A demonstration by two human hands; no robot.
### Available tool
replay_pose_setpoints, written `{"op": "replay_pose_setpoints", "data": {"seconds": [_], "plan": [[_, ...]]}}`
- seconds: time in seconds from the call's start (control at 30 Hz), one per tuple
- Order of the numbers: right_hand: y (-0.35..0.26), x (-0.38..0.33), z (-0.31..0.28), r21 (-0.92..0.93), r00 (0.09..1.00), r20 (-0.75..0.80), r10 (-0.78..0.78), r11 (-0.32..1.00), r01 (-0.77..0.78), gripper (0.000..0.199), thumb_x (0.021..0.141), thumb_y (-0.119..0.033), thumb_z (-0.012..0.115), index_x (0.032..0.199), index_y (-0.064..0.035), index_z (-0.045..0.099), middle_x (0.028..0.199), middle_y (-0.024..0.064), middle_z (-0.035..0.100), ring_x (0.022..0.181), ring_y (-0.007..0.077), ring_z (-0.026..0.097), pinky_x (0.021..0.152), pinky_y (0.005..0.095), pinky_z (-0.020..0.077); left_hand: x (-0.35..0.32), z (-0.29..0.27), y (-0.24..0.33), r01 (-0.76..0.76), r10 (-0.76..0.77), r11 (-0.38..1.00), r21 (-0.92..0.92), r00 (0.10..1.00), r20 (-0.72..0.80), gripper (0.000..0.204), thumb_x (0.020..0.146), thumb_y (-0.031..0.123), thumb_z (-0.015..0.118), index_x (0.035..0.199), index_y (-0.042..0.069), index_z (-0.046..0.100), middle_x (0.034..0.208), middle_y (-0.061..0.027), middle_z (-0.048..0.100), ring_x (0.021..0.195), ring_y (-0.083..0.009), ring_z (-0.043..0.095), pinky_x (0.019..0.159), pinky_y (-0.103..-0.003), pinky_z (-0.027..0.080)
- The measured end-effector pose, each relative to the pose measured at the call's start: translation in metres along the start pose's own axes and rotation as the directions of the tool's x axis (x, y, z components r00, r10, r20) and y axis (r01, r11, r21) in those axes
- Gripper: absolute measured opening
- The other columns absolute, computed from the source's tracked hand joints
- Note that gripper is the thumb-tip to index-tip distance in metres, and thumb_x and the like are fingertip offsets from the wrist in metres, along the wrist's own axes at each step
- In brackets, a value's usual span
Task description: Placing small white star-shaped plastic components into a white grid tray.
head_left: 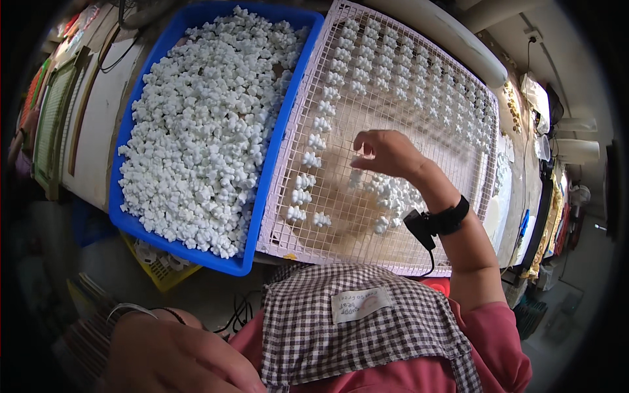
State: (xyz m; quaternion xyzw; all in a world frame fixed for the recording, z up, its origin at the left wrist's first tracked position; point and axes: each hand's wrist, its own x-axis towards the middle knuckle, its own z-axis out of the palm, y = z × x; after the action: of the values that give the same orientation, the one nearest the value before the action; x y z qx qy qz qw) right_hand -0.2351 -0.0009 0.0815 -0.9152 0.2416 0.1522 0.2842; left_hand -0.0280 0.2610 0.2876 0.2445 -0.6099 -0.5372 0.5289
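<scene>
At the far left a green frame with fine mesh point(52, 124) leans beside the pale worktop point(95, 157). Next comes a smooth blue tray point(265, 190) with raised sides, heaped with small matte white pieces point(203, 124), knobbly and lobed, lying every way; lower down, a yellow basket point(157, 275) shows partly under its near edge. The left hand point(177, 354) is at the lower left, close to the camera and well apart from the tray in the picture; its back faces up, and whether its fingers hold anything cannot be told.

Just right of the tray lies a wire grid point(278, 170) with a pale lilac rim. A column of white pieces point(311, 159) runs away along its left side, leaning right toward the far end, most pieces with their long axis crosswise; shorter columns fill the far part. A loose pile point(393, 191) sits on the near middle, turned in mixed directions. Over it, the right hand point(396, 150) hangs with fingers curled and a gap between thumb and forefinger, hiding part of the grid. Its wrist wears a black device point(419, 226) with a cable. Beyond the grid's far right edge lies a smooth white tube point(458, 39).
</scene>
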Motion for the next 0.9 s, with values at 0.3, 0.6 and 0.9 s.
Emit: {"op": "replay_pose_setpoints", "data": {"seconds": [0.3,0.6,0.9], "plan": [[0.032,-0.007,0.016,0.032,0.851,-0.523,-0.037,0.998,0.062,0.014,0.081,-0.010,0.059,0.094,-0.0055,0.060,0.087,0.0109,0.059,0.078,0.0268,0.061,0.069,0.0358,0.0501,-0.032,-0.012,-0.051,0.042,-0.101,0.976,-0.215,0.957,-0.271,0.049,0.068,0.025,0.080,0.107,0.004,0.060,0.096,-0.0255,0.060,0.082,-0.0326,0.063,0.071,-0.039,0.051],[0.052,-0.036,0.022,-0.046,0.852,-0.480,-0.209,0.976,0.214,0.021,0.077,-0.004,0.060,0.098,-0.0087,0.061,0.100,0.0112,0.054,0.081,0.0269,0.060,0.075,0.0343,0.0507,-0.223,-0.016,-0.085,-0.052,-0.043,0.997,-0.050,0.125,-0.991,0.043,0.094,0.017,0.034,0.135,0.006,0.031,0.122,-0.0135,0.046,0.106,-0.0219,0.045,0.092,-0.033,0.035],[0.077,-0.035,0.024,0.202,0.903,-0.420,0.092,0.979,-0.006,0.014,0.077,-0.012,0.064,0.088,-0.0046,0.059,0.078,0.0103,0.060,0.067,0.0224,0.062,0.061,0.0328,0.0501,-0.386,0.157,-0.171,0.024,-0.174,0.978,-0.206,-0.446,-0.878,0.046,0.095,0.029,0.041,0.136,0.009,0.037,0.120,-0.0069,0.050,0.104,-0.0142,0.049,0.089,-0.027,0.038]]}}
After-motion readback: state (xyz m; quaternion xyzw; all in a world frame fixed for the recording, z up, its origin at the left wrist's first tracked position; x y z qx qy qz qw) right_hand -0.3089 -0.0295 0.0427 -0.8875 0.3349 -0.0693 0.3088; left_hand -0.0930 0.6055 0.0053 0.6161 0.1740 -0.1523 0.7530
